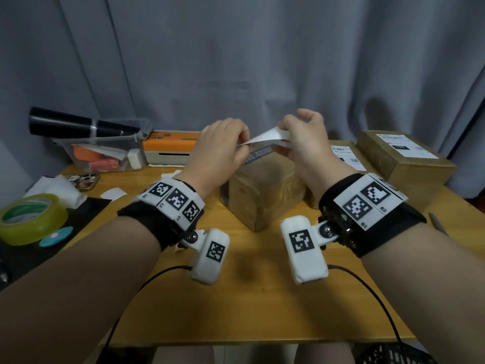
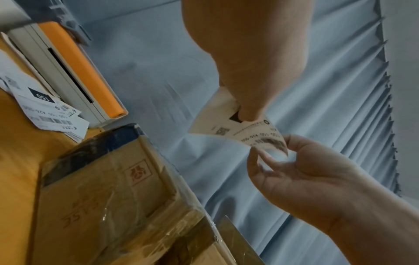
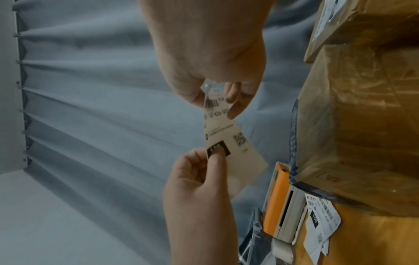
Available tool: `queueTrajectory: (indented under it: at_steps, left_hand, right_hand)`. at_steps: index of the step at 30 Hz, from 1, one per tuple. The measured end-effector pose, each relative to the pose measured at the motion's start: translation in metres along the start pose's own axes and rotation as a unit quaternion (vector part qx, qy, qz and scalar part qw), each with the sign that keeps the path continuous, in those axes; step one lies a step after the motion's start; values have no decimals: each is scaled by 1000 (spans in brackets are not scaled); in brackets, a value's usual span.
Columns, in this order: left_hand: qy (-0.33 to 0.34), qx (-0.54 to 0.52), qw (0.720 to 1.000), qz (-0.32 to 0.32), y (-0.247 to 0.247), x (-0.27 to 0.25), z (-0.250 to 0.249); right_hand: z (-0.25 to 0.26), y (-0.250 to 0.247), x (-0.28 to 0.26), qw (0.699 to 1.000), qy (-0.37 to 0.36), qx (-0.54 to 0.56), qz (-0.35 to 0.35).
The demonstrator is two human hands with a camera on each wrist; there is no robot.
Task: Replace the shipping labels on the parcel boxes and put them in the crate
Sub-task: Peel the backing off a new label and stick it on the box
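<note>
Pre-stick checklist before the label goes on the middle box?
1. Label pinched by both left hand and right hand: ok.
2. Label held clear above the middle box: ok.
3. Backing peeled off: cannot tell.
4. Old label removed from box top: cannot tell, hands hide it.
5. Box sitting flat on the table: ok.
6. Crate within reach: cannot tell, only a corner shows.

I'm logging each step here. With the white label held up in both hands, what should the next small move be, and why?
Probably peel the backing apart: the left hand and right hand each pinch an end of the white printed shipping label in the air above the brown taped cardboard box, not yet stuck down.
</note>
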State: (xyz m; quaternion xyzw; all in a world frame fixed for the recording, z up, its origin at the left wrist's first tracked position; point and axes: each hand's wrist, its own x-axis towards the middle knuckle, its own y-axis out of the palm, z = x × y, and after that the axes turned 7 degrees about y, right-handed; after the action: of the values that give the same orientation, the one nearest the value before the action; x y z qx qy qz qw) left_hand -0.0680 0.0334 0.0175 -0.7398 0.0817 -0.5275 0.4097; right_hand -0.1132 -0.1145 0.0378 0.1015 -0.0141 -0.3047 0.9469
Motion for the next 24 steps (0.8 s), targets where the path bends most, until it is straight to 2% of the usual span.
queueTrajectory:
  at_steps: [3,6,9,11,13,15,17,20,22,24]
  left_hand:
    - [-21,-17,1000,0,1,4,7]
    - [-44,-14,999,6,2,10,17]
    - [-115,-71,991,-10,1,14,34]
    - [-185,-184,965,-1,1,15,40]
    - [-235,-302,924,19,1,16,38]
    - [-253,-376,891,38,3,19,31]
    - [-254,-399,879,61,6,24,25]
    - [-246,-409,872,107,11,28,20]
    - [-253,-413,866,124,18,30,23]
    - [-269,-370,882,113,27,32,30]
  right_hand:
    - [1,-4,9,1000,14,-11,-1]
    - [11,-11,14,997,67,29,7]
    - [24,-28,22,995,77,64,22]
    - [23,-36,30,997,43,-8,59]
    - [15,-38,35,990,13,-106,96]
    - [7,-35,38,979,-3,-163,122]
    - [1,-35,41,979,-12,-153,133]
    - [-3,-34,43,982,-42,-134,125]
    - [-6,-36,50,981,-69,-160,85]
    - [-11,-41,62,986,-53,-151,43]
